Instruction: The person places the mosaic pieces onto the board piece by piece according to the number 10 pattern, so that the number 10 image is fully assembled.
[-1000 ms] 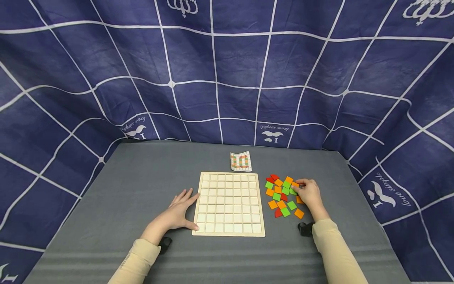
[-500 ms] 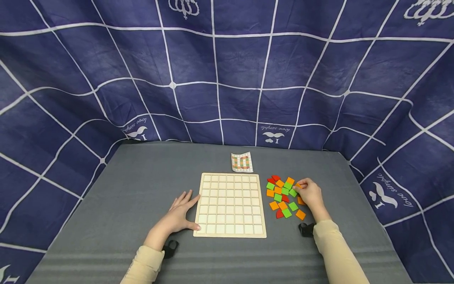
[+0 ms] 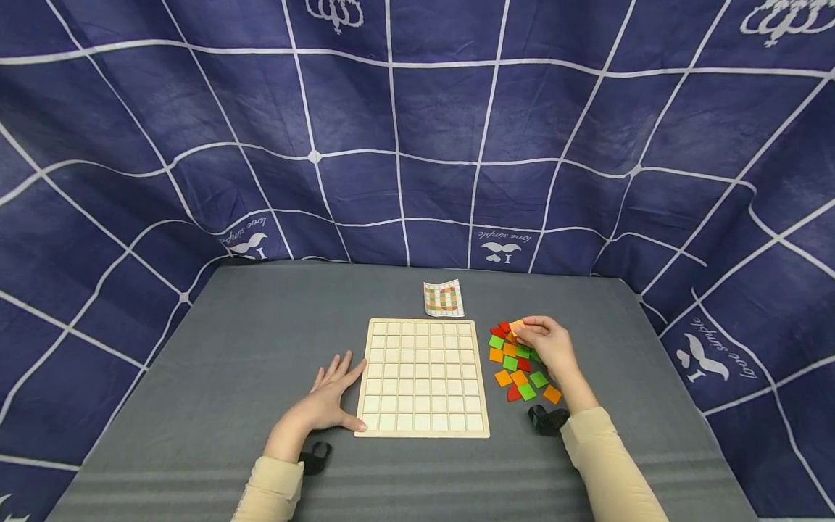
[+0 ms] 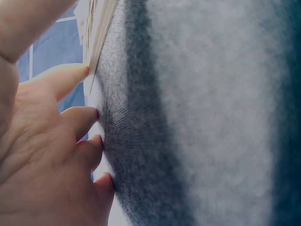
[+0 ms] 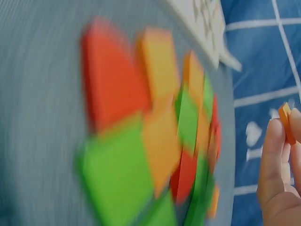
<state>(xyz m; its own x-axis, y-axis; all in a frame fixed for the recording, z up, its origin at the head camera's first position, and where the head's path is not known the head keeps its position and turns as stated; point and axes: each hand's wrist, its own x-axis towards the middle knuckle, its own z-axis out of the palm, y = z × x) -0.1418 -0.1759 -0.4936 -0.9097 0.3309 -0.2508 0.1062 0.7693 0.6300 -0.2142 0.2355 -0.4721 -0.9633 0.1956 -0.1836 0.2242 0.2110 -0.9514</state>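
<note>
A pale wooden grid board lies flat on the table, its square cells bare. Along its left edge rests my left hand, fingers spread and straight, with index finger and thumb touching the frame. My right hand pinches an orange square tile between thumb and fingers, held above a loose pile of tiles. In the right wrist view that orange tile shows edge-on between the fingertips. Green tiles, orange ones and red curved-edged pieces lie below; the hand covers part of the pile in the head view.
A small printed card with a coloured grid pattern lies beyond the board's far edge. The grey cloth-covered table ends at a blue curtain with white lines. Each wrist carries a black camera.
My right hand has picked up an orange tile from the pile's right side and moved left and slightly away with it. The left hand stays at the board's edge.
</note>
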